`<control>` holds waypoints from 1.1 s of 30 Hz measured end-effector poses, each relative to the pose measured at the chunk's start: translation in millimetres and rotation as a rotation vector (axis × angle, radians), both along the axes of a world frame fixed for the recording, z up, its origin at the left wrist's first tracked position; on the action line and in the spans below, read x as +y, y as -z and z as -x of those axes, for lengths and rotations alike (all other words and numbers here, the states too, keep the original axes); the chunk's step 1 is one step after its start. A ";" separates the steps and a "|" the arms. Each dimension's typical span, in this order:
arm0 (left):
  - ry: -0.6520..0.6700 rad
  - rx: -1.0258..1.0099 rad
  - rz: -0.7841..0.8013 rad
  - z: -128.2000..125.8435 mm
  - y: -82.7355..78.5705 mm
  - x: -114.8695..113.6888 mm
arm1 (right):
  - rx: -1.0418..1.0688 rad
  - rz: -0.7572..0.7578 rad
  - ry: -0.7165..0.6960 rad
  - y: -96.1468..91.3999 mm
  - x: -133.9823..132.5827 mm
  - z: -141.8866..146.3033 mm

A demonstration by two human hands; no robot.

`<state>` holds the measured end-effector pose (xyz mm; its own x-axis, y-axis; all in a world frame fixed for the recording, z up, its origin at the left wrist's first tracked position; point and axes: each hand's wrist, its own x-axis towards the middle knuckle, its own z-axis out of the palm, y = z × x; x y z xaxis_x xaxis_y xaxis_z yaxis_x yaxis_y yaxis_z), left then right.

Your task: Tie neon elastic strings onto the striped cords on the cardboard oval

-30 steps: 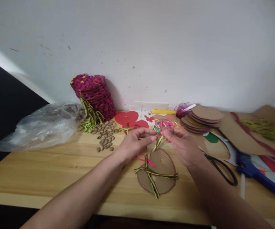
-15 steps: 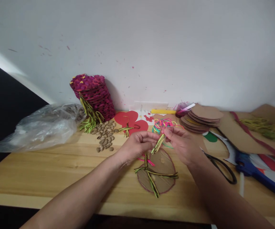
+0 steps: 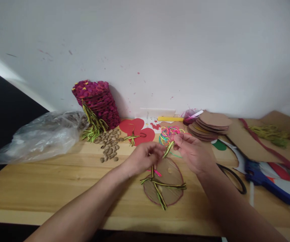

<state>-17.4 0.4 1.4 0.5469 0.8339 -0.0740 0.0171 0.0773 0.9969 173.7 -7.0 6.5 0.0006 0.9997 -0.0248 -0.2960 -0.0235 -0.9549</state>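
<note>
My right hand (image 3: 192, 151) pinches the upper end of a small bundle of green, yellow and black threads (image 3: 168, 149), whose loose ends hang down to the left. Beside that bundle, my left hand (image 3: 146, 157) has its fingers curled inward; whatever lies between them is hidden. Below both hands rests a round cardboard disc (image 3: 171, 196) with a dark red rim. Across it lie more bundles of the same threads (image 3: 168, 184), forming a cross. A short pink strand (image 3: 157, 172) shows at the disc's upper left.
Left stand a purple textured stack (image 3: 97, 101) with a green tassel, a plastic bag (image 3: 44, 137) and several shells or seeds (image 3: 109, 144). Red paper hearts (image 3: 145, 134) and tangled coloured cord (image 3: 171, 131) lie behind. At right are cardboard discs (image 3: 210, 122) and blue-handled scissors (image 3: 268, 183).
My left fingers have curled and dropped slightly from the thread bundle, whose loose ends look narrower. My right hand keeps its pinch. The whole view has shifted a little.
</note>
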 end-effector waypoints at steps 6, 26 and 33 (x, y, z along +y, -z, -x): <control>-0.332 -0.116 -0.067 4.1 -8.1 6.0 | -0.138 -0.020 -0.008 5.7 -2.4 2.0; -0.202 -0.163 -0.012 -1.4 -10.3 -4.7 | -0.152 -0.011 -0.038 7.5 -4.7 4.6; -0.081 -0.094 0.167 -1.7 -6.7 -5.0 | -0.084 -0.011 -0.053 11.1 -3.3 4.8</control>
